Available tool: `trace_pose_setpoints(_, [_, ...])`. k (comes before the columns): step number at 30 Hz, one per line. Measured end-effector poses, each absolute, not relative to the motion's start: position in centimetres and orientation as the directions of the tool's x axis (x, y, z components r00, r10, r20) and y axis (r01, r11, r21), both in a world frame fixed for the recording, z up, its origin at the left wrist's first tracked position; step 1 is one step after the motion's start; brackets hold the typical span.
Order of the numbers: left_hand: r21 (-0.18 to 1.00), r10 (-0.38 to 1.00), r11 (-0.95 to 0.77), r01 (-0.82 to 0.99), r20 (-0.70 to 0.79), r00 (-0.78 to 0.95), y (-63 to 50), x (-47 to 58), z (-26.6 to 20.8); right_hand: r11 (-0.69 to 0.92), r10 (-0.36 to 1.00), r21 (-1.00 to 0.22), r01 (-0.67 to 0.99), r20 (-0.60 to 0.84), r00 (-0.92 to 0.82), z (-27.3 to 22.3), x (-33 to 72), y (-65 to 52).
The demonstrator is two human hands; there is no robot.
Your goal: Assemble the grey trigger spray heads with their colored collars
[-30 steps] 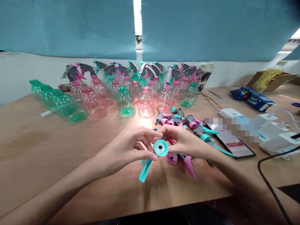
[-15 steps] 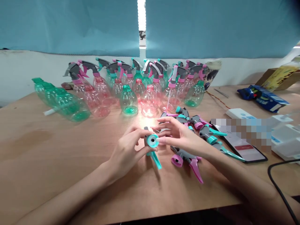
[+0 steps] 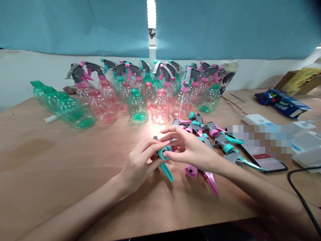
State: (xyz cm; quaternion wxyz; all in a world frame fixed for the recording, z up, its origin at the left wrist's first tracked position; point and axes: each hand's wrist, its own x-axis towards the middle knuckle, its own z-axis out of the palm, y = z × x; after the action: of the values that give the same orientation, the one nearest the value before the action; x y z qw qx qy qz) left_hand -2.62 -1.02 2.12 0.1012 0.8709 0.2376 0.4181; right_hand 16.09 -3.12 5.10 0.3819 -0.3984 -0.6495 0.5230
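Note:
Near the middle of the table my left hand (image 3: 136,162) grips a grey and teal trigger spray head (image 3: 166,172). Its collar faces me and its teal lever points down toward the table's front edge. The fingers of my right hand (image 3: 192,147) are closed about the same collar, with the thumb at its opening. Below my right hand lies a grey and pink spray head (image 3: 191,171), partly hidden by the palm. Beyond that hand is a pile of loose spray heads (image 3: 227,147) in grey, pink and teal.
Several bottles with spray heads on stand along the wall. Open-necked green (image 3: 138,108) and pink bottles (image 3: 161,108) stand before them, and green bottles (image 3: 75,113) are at left. To the right are a phone (image 3: 263,162), a blue packet (image 3: 286,105) and a black cable (image 3: 298,197).
My right hand has moved left onto the collar, its thumb now at the opening. The spray head has tilted slightly in my left hand.

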Motion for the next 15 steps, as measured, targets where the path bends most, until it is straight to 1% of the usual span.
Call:
trace_pose_setpoints(4, [0.325, 0.473, -0.878, 0.351, 0.701, 0.533, -1.0, -2.5, 2.0, 0.104, 0.924, -0.993, 0.056, 0.076, -0.374, 4.7, 15.6, -3.0])
trace_pose_setpoints(9, [0.292, 0.454, -0.885, 0.362, 0.708, 0.54, -1.1, -2.1, 2.0, 0.129, 0.947, -0.986, 0.101, 0.092, -0.309, 4.1, 15.3, -3.3])
trace_pose_setpoints(12, [0.313, 0.471, -0.878, 0.362, 0.699, 0.538, -1.1, -2.1, 2.0, 0.145, 0.941, -0.985, 0.089, 0.11, -0.321, 4.0, 15.6, -3.3])
trace_pose_setpoints(15, [0.366, 0.515, -0.856, 0.366, 0.673, 0.53, -1.1, -2.2, 1.9, 0.11, 0.916, -0.994, 0.019, 0.094, -0.39, 3.9, 16.1, -3.1])
